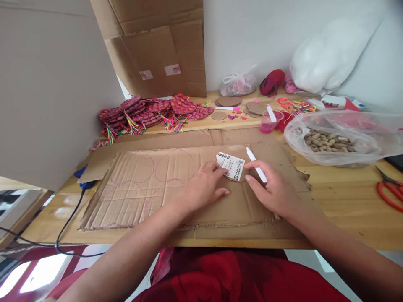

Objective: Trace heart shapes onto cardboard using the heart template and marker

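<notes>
1. The labelled card piece (236,167) is lying on the cardboard sheet (233,207), just right of the middle.
2. The left hand (206,180) is resting its fingertips on the piece's left side, fingers bent and loose, not wrapped around it.
3. The right hand (272,186) is curling its thumb and pointer finger by the piece's right edge. The white pen (252,157) is sitting among its fingers; I cannot tell how tightly they are gripping it.
4. The hands seem to be placing the piece. Pressing it flat and leaving its edge free would work well. Resting it away from the purple outlines (155,167) on the left would stop overlaps.
5. Fingers are hiding part of the label. The pen's tip is hard to see.
6. The picture's right edge is cutting off a black thing (396,162).
</notes>
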`<state>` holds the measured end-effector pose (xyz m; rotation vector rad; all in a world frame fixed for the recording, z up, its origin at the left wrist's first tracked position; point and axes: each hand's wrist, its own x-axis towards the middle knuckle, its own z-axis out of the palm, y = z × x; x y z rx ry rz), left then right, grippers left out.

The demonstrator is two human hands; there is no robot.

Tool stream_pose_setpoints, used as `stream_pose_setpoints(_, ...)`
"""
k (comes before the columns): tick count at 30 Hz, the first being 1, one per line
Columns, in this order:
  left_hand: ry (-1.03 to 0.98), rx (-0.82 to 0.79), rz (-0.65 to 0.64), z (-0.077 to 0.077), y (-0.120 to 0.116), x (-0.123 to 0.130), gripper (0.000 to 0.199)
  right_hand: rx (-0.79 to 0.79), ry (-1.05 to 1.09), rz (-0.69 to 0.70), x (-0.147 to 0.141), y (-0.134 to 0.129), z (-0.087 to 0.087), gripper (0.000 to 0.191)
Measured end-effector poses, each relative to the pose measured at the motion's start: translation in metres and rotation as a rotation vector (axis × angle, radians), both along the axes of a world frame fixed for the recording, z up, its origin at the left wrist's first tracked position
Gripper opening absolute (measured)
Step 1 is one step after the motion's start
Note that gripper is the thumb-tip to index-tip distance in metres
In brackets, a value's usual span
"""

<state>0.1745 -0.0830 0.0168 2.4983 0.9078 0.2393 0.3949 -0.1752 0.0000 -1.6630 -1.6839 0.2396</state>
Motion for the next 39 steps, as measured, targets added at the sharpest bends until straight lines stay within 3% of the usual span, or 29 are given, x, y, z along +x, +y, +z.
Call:
stream_pose_setpoints(9, 0.003, 0.052, -0.095, 0.009, -0.008, 0.0, 0.047, 0.024, 0.001, -0.064, 0.008, 0.004, -0.005, 0.019)
stream_pose_setpoints(12, -0.054, 0.045, -0.063, 0.005, -0.005, 0.001, 0.049, 0.039, 0.029, -0.11, 0.012, 0.003, -0.009, 0.019)
stream_pose_setpoints(18, -0.146, 0.046, 0.059, -0.002, 0.02, 0.01, 0.059, 0.091, 0.13, -0.137, 0.02, 0.008, -0.007, 0.014)
stream_pose_setpoints(26, -0.019, -0.013, 0.039, 0.002, 0.035, 0.021, 0.093, 0.081, 0.088, -0.091, 0.014, 0.005, -0.003, 0.015)
stream_pose_setpoints(39, -0.18, -0.056, 0.107, -0.009, 0.038, 0.014, 0.063, 0.083, 0.086, -0.106, 0.016, 0.008, -0.011, 0.018)
